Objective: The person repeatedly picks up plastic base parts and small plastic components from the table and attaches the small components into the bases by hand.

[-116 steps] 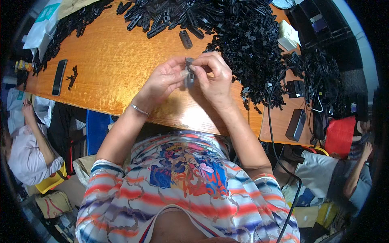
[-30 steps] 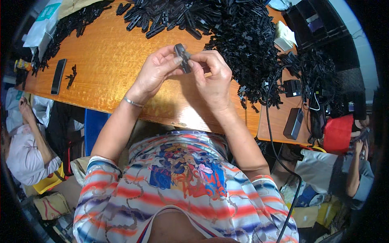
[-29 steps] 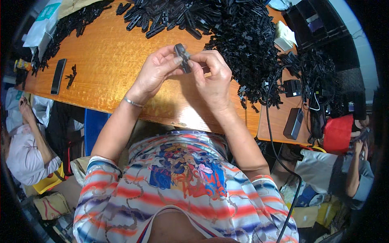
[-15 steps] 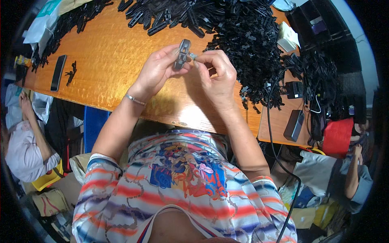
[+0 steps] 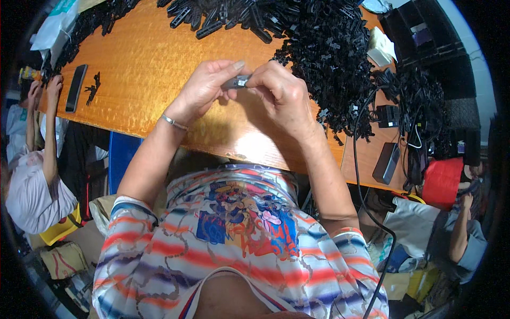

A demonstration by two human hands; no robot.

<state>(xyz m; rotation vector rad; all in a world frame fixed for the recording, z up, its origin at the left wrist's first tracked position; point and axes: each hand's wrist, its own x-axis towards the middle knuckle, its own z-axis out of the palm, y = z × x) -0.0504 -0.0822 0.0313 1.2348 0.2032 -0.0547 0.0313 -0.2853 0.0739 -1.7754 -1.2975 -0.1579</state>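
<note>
My left hand (image 5: pixel 203 89) is closed on a dark grey, elongated plastic part (image 5: pixel 231 84), held above the wooden table (image 5: pixel 143 69). The part lies nearly level, and a small light patch shows near its right end. From the right, my right hand (image 5: pixel 284 98) has its fingers pinched at that same end. Whatever small piece it grips there is hidden behind the fingers. Past my hands, long black plastic parts (image 5: pixel 228 17) lie in a heap. A large mound of small black pieces (image 5: pixel 329 69) rises to the right.
At the left lie a phone (image 5: pixel 76 88) and a few loose black pieces (image 5: pixel 93 89). A co-worker (image 5: pixel 40 186) reaches onto the left table edge; another person (image 5: pixel 462 234) sits at right. A black cable (image 5: pixel 359 186) hangs beside my right arm. A tissue pack (image 5: pixel 380 48) stands behind the mound.
The grey part has turned from upright to nearly level. My right fingers have closed in on its end, hiding the small grey piece seen before. The left co-worker's hands have moved onto the table.
</note>
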